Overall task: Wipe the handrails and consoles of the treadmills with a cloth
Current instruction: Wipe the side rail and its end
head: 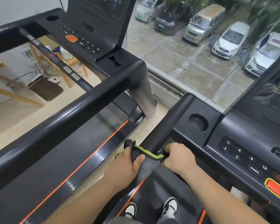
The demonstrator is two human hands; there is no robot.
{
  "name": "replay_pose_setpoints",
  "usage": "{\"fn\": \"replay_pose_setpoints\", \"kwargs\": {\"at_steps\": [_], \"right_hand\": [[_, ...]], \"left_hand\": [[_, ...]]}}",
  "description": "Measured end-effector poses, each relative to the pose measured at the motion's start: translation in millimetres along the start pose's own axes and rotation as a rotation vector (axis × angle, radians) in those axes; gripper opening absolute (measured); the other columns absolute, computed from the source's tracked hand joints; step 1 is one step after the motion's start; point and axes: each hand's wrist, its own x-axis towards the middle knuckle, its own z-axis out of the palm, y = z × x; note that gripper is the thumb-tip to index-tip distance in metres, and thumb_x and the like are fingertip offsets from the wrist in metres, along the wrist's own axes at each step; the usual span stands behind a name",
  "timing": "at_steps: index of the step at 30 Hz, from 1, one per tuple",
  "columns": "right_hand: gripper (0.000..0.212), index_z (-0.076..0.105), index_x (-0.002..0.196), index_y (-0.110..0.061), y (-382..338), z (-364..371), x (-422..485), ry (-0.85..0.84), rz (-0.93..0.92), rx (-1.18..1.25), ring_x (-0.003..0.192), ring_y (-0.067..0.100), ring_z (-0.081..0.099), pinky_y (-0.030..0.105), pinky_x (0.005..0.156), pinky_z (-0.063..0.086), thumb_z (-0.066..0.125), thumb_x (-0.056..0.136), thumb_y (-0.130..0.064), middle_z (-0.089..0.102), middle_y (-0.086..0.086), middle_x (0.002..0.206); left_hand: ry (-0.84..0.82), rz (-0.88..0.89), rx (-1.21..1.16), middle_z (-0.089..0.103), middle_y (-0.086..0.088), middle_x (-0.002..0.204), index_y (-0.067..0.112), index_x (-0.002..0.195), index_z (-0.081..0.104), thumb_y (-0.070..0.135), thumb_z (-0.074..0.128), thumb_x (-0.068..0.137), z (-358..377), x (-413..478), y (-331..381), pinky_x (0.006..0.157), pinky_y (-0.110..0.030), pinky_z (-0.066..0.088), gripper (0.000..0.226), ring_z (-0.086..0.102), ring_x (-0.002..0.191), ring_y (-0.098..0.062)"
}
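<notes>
Left hand (128,161) and right hand (179,156) gripping ends of dark grey lime-edged cloth (147,165), cloth wrapping over black tubular handrail (166,125), round black cup holder recess (198,122) sitting just beside

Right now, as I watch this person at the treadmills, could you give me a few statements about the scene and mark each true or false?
1. Both the left hand and the right hand grip the dark grey cloth with lime-green trim. True.
2. The cloth is draped over the black tubular handrail. True.
3. The large oval stop button on the near console is blue. False: it is orange-red with a yellow rim.
4. The person is barefoot. False: they wear black-and-white sneakers.
5. Parked cars stand outside. True.
</notes>
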Motion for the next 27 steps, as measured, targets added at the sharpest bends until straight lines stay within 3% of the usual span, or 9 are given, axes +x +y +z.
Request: {"fn": "replay_pose_setpoints", "kwargs": {"at_steps": [2, 5, 8, 12, 16, 19, 21, 24, 27], "right_hand": [[0.021, 0.051, 0.068, -0.017, 1, 2, -1, 0.044, 0.002, 0.020, 0.075, 0.028, 0.058, 0.030, 0.060, 0.047, 0.067, 0.071, -0.031, 0.060, -0.003, 0.076], [0.014, 0.059, 0.076, -0.022, 1, 5, -4, 0.063, -0.027, 0.027, 0.084, 0.027, 0.064, 0.029, 0.063, 0.045, 0.066, 0.074, -0.035, 0.065, -0.004, 0.084], [0.019, 0.067, 0.089, -0.024, -3, 9, -1, 0.076, 0.001, 0.022, 0.087, 0.025, 0.067, 0.029, 0.063, 0.047, 0.066, 0.076, -0.038, 0.067, -0.005, 0.089], [0.010, 0.060, 0.081, -0.023, -6, 3, 2, 0.024, 0.062, 0.026, 0.086, 0.025, 0.068, 0.028, 0.064, 0.050, 0.062, 0.074, -0.030, 0.066, -0.004, 0.087], [0.009, 0.052, 0.066, -0.020, -6, -1, 2, -0.003, 0.076, 0.057, 0.078, 0.027, 0.062, 0.027, 0.060, 0.046, 0.059, 0.068, -0.024, 0.063, -0.005, 0.076], [0.021, 0.044, 0.061, -0.015, -6, 2, 4, 0.018, 0.088, 0.053, 0.070, 0.024, 0.053, 0.024, 0.049, 0.029, 0.064, 0.064, -0.022, 0.056, -0.004, 0.070], [0.022, 0.043, 0.060, -0.013, -7, 2, 5, 0.035, 0.096, 0.058, 0.065, 0.023, 0.052, 0.024, 0.047, 0.027, 0.064, 0.062, -0.020, 0.055, -0.003, 0.066], [0.018, 0.050, 0.062, -0.013, -9, -1, 5, 0.022, 0.102, 0.073, 0.061, 0.022, 0.055, 0.023, 0.047, 0.032, 0.066, 0.061, -0.019, 0.057, -0.005, 0.063], [0.019, 0.059, 0.074, -0.022, -11, -2, 3, 0.021, 0.119, 0.078, 0.069, 0.020, 0.065, 0.024, 0.053, 0.043, 0.072, 0.062, -0.028, 0.065, -0.007, 0.071]], "left_hand": [[-0.041, -0.059, -0.030, 0.066, -0.016, 0.126, 0.019, 0.143, 0.036, 0.067, 0.022, 0.102, -2, 34, 20, 0.096, -0.042, 0.045, 0.065, 0.062, 0.120, -0.036], [-0.144, -0.060, -0.171, 0.052, -0.018, 0.146, 0.014, 0.150, 0.033, 0.060, 0.020, 0.106, -6, 91, 61, 0.108, -0.043, 0.038, 0.065, 0.054, 0.132, -0.036], [-0.113, -0.004, -0.287, 0.059, -0.016, 0.136, 0.014, 0.147, 0.039, 0.064, 0.027, 0.104, -4, 117, 85, 0.104, -0.045, 0.045, 0.068, 0.059, 0.124, -0.035], [-0.102, 0.077, -0.353, 0.064, -0.006, 0.129, 0.028, 0.138, 0.042, 0.084, 0.037, 0.086, 6, 81, 47, 0.104, -0.046, 0.047, 0.077, 0.062, 0.119, -0.030], [-0.050, 0.157, -0.298, 0.065, 0.008, 0.120, 0.039, 0.128, 0.042, 0.089, 0.039, 0.083, 12, 23, -19, 0.096, -0.045, 0.052, 0.067, 0.065, 0.110, -0.020], [-0.035, 0.163, -0.158, 0.066, 0.006, 0.115, 0.035, 0.130, 0.038, 0.084, 0.033, 0.089, 10, 7, -31, 0.093, -0.041, 0.052, 0.064, 0.067, 0.105, -0.021], [-0.086, 0.107, -0.098, 0.067, -0.006, 0.123, 0.023, 0.140, 0.038, 0.079, 0.028, 0.094, 7, 30, -15, 0.101, -0.041, 0.048, 0.073, 0.064, 0.117, -0.030], [-0.247, -0.034, -0.339, 0.057, -0.019, 0.144, 0.012, 0.148, 0.043, 0.073, 0.023, 0.100, -1, 81, 25, 0.115, -0.040, 0.036, 0.080, 0.053, 0.135, -0.033], [-0.267, -0.086, -0.543, 0.060, -0.009, 0.143, 0.019, 0.147, 0.050, 0.076, 0.024, 0.098, 0, 100, 41, 0.117, -0.036, 0.035, 0.080, 0.055, 0.133, -0.029]]}}
